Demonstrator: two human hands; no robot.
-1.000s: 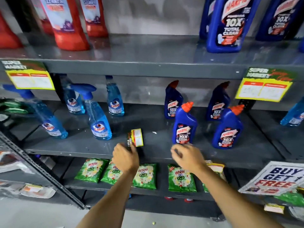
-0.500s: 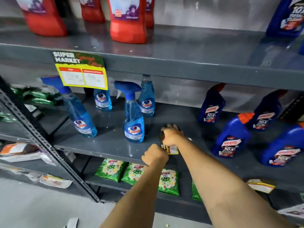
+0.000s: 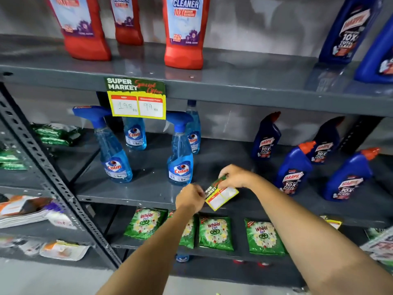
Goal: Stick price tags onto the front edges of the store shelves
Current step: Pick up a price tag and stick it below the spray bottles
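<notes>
A green, yellow and white price tag (image 3: 221,195) is held tilted just above the front edge of the middle grey shelf (image 3: 127,198). My right hand (image 3: 236,176) grips its top edge. My left hand (image 3: 190,199) pinches its left end, fingers closed. A second price tag (image 3: 136,99) with handwritten prices is stuck on the front edge of the upper shelf (image 3: 255,96). Another tag (image 3: 333,222) hangs at the middle shelf's edge on the right.
Blue spray bottles (image 3: 180,158) stand just left of my hands and dark blue cleaner bottles (image 3: 295,167) to the right. Red cleaner bottles (image 3: 185,33) are on the upper shelf. Green detergent packets (image 3: 215,233) lie on the lower shelf. A slotted upright (image 3: 53,179) divides the racks.
My right hand has picked the tag off the middle shelf and brought it down to the shelf's front edge. My left hand has closed on its left end. The view has shifted left.
</notes>
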